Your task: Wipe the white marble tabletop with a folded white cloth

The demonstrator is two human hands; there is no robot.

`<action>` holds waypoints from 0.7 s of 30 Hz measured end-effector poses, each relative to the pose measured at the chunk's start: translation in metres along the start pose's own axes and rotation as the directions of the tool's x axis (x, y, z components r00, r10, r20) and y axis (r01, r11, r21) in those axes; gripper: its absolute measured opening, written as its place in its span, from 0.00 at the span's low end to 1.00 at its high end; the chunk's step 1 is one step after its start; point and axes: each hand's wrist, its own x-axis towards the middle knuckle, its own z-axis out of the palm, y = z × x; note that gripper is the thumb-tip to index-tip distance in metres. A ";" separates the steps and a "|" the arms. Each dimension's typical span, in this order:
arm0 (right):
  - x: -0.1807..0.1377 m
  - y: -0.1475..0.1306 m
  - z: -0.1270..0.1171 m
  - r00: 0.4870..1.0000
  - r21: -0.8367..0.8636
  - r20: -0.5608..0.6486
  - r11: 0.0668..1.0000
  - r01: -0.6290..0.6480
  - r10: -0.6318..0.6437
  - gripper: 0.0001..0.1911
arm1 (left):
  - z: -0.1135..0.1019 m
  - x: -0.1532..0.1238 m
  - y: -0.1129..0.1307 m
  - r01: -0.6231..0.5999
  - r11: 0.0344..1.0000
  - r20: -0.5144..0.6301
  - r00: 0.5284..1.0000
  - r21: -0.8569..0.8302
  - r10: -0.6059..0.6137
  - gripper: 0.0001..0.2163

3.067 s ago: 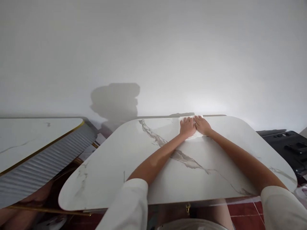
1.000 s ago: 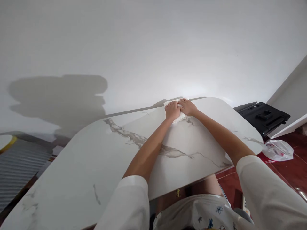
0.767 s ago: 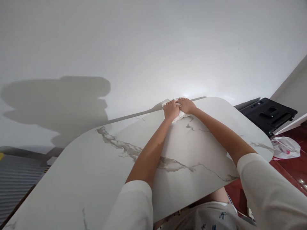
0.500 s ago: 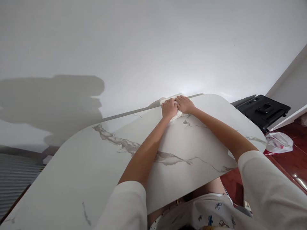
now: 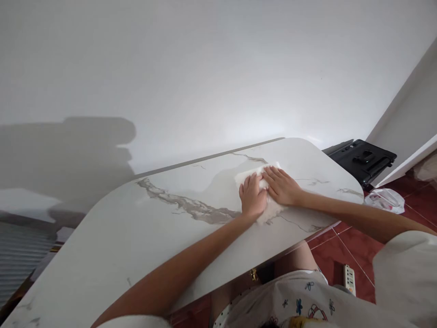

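Observation:
Both my hands lie flat, side by side, on a white cloth [image 5: 246,175] spread on a white marble-patterned table [image 5: 164,232]. My left hand [image 5: 251,199] presses the cloth's left part with fingers stretched out. My right hand [image 5: 282,185] rests on its right part, fingers also extended. The cloth sits toward the table's right end, partly covered by both palms.
A white wall stands just behind the table. A black case [image 5: 362,159] lies on the floor at the right, with a crumpled plastic bag [image 5: 383,199] beside it. A white power strip [image 5: 348,278] lies on the red tiled floor [image 5: 337,250].
Both hands have pulled the cloth back from the table's far edge toward me. The fingers have flattened out over it.

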 end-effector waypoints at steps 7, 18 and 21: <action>-0.076 -0.016 -0.031 0.999 0.082 0.039 0.997 -0.003 0.000 0.28 | 0.017 -0.063 0.017 0.096 0.981 0.195 0.979 -0.169 -0.062 0.32; -0.070 0.064 -0.035 0.986 0.034 0.114 0.992 -0.124 0.119 0.26 | 0.052 -0.009 0.072 -0.026 0.986 0.183 0.982 -0.164 0.056 0.25; -0.032 0.084 -0.027 0.973 0.001 0.163 0.986 -0.165 0.163 0.26 | 0.049 0.028 0.072 -0.018 0.990 0.147 0.988 -0.139 0.039 0.23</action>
